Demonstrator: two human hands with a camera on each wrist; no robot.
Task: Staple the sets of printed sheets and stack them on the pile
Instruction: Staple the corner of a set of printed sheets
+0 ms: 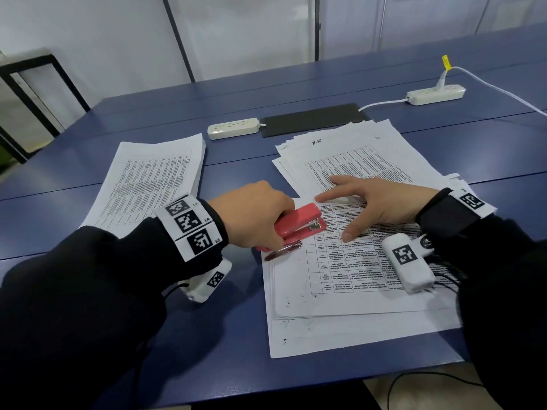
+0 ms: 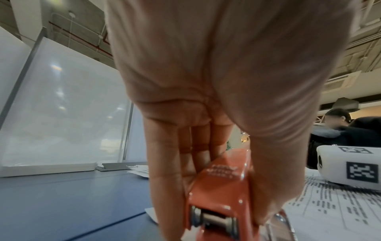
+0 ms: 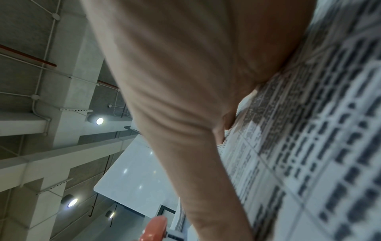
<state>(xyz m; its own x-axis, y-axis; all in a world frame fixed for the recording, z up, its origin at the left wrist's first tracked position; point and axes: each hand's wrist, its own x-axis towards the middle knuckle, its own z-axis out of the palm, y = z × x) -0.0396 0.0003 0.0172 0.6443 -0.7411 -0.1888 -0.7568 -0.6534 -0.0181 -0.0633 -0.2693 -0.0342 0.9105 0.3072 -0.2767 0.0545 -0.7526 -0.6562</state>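
Near edge, right of middle: set of printed sheets [image 1: 349,279] flat on blue table [image 1: 207,335], w/ a bigger loose sheet [image 1: 340,335] under it, sticking out at near side. Text tables on top page, upside down from here.

L hand [image 1: 260,214] curled round red stapler [image 1: 299,224], fingers on one side, thumb on other, clear in L wrist view [image 2: 222,195]. Stapler at far-left corner of the set, mouth over the paper edge, silver bottom plate showing at near end. Cannot tell if pressed all the way.

R hand [image 1: 376,202] spread flat, fingers straight, holding nothing; thumb tip pressing down on the set just right of stapler, other fingers reaching far onto next pile. Palm low over print in R wrist view [image 3: 185,97].

White tagged bands + small camera boxes on both wrists, black sleeves.

Farther, right: messy pile of loose sheets [image 1: 370,149], fanned out. Farther, left: neat stack [image 1: 154,179], well apart from the set.

Far: dark flat pad [image 1: 313,119], white power strip [image 1: 233,128] touching its left end, 2nd power strip [image 1: 435,94] far right w/ white cable.
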